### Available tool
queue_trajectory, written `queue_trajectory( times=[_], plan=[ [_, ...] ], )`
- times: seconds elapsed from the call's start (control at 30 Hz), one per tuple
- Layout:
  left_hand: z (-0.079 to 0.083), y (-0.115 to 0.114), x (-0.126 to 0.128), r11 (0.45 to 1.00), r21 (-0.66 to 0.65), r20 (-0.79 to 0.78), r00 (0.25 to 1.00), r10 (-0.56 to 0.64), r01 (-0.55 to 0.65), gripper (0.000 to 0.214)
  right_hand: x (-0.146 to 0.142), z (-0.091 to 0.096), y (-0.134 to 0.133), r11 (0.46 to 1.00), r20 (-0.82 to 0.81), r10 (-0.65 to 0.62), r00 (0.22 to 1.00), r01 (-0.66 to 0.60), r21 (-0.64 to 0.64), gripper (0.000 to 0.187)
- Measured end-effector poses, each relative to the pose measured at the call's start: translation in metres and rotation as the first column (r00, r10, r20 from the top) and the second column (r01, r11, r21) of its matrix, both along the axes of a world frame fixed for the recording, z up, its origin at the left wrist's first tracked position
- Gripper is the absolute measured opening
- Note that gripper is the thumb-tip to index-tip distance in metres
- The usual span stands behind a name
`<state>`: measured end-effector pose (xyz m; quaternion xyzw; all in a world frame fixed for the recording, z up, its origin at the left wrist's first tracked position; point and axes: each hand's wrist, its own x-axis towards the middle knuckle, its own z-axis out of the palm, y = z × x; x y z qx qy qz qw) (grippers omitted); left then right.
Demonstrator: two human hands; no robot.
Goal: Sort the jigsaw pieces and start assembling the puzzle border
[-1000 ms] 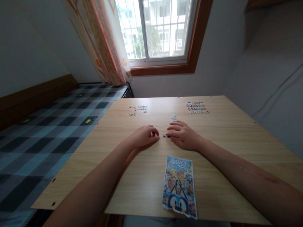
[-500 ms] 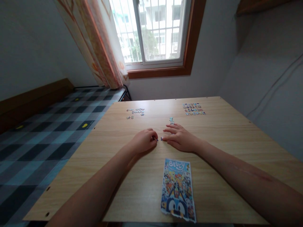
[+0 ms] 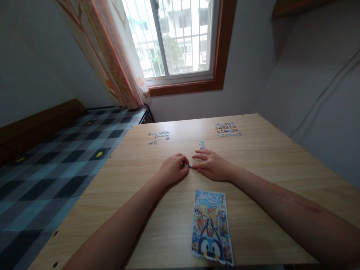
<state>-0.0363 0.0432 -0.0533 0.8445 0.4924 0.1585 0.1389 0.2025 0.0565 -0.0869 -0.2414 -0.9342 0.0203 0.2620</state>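
My left hand (image 3: 173, 169) rests curled on the wooden table (image 3: 267, 165), its fingertips pinching a tiny jigsaw piece (image 3: 189, 165). My right hand (image 3: 213, 165) lies beside it with fingers pressed together on another small piece. The two pieces meet between the fingertips. A short strip of joined pieces (image 3: 201, 144) lies just beyond my right hand. A colourful reference picture (image 3: 212, 225) marked "Bluey" lies near the table's front edge, below both hands.
A sorted block of puzzle pieces (image 3: 227, 129) sits at the far right of the table, and a looser group of pieces (image 3: 159, 136) at the far left. A bed with a checked cover (image 3: 56, 161) adjoins the table's left side. A window and curtain stand behind.
My hands have drawn together, so the small gap between the two pieces has closed. The camera has tilted slightly, shifting the whole scene left.
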Motion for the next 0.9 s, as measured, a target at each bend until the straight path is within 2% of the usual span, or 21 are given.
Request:
queue_trajectory(
  times=[0.43, 0.9],
  plan=[
    [-0.0017, 0.0013, -0.0018, 1.0, -0.011, 0.038, 0.999, -0.001, 0.001, 0.016, -0.0007, 0.0033, -0.0018, 0.999, -0.056, 0.019, 0.998, -0.021, -0.028, 0.026],
    [-0.001, 0.0011, -0.0017, 0.999, -0.029, 0.047, 0.999, 0.018, -0.017, 0.015, 0.0002, 0.0012, -0.0003, 0.999, -0.045, 0.009, 0.999, -0.01, -0.037, 0.028]
  ],
)
